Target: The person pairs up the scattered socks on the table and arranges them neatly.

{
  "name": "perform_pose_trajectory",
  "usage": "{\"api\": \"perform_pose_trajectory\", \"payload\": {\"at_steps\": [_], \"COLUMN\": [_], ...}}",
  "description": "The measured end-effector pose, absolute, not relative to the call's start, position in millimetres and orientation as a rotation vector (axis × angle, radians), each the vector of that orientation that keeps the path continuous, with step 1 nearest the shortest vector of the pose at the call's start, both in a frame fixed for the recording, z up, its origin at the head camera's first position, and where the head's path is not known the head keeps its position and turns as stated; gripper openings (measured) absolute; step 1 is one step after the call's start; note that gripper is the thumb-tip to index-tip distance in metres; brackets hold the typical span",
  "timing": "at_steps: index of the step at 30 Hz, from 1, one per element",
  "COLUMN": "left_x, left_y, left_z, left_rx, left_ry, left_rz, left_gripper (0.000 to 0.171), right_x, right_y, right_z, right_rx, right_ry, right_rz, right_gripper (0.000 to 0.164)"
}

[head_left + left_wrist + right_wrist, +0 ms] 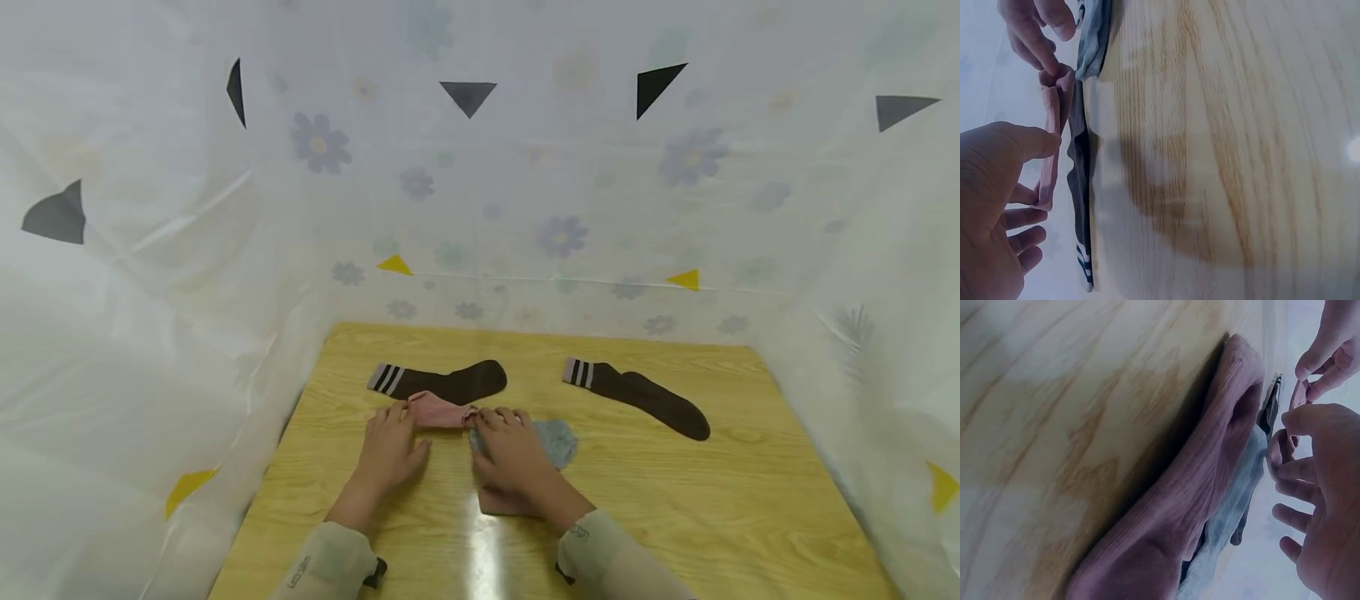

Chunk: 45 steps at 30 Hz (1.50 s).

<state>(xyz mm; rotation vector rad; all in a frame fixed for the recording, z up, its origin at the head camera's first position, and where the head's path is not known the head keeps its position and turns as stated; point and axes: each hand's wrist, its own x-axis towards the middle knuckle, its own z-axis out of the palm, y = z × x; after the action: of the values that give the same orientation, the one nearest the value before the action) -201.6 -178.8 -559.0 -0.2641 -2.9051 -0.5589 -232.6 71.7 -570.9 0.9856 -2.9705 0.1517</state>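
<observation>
A pink sock [442,411] is stretched between the two hands, a little above the table. My left hand [390,442] pinches its left end between thumb and fingers, as the left wrist view shows. At the other end, my right hand [512,446] grips the bunched part of the sock [1279,453] with thumb and fingertips. Under and beside the right hand lie a grey-blue sock [561,443] and another pink sock [504,502], both partly covered by that hand in the head view. The right wrist view shows this second pink sock [1166,487] in front.
Two dark brown socks with striped cuffs lie further back on the wooden table [675,517]: one sock [450,383] just behind the hands, the other sock [645,400] to the right. White sheeting with printed flowers [562,237] surrounds the table's back and sides.
</observation>
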Motion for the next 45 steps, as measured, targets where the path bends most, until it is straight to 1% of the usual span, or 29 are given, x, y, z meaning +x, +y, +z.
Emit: {"api": "perform_pose_trajectory", "payload": {"at_steps": [14,21,31,37,45], "left_x": [-199.2,-199.5,-198.6,-197.6,-195.3], "left_y": [-170.1,-167.1,-160.0,-155.4,-147.3], "left_z": [-551.0,-552.8,-552.2,-553.2,-554.5], "left_rx": [-0.306,-0.350,-0.416,-0.464,-0.524], "left_ry": [-2.885,-2.875,-2.844,-2.814,-2.780], "left_rz": [-0.515,-0.525,-0.601,-0.652,-0.706], "left_gripper": [0.067,0.065,0.060,0.056,0.057], "right_x": [-230.2,-227.7,-228.3,-226.2,-221.9], "right_y": [81.9,91.0,105.3,113.6,125.8], "right_z": [-572.1,-570.9,-571.1,-570.6,-569.4], "right_rx": [0.955,0.956,0.929,0.888,0.825], "right_ry": [-2.899,-2.915,-2.909,-2.940,-2.952], "right_rz": [0.184,0.257,0.248,0.274,0.339], "right_gripper": [0.055,0.057,0.053,0.056,0.058]}}
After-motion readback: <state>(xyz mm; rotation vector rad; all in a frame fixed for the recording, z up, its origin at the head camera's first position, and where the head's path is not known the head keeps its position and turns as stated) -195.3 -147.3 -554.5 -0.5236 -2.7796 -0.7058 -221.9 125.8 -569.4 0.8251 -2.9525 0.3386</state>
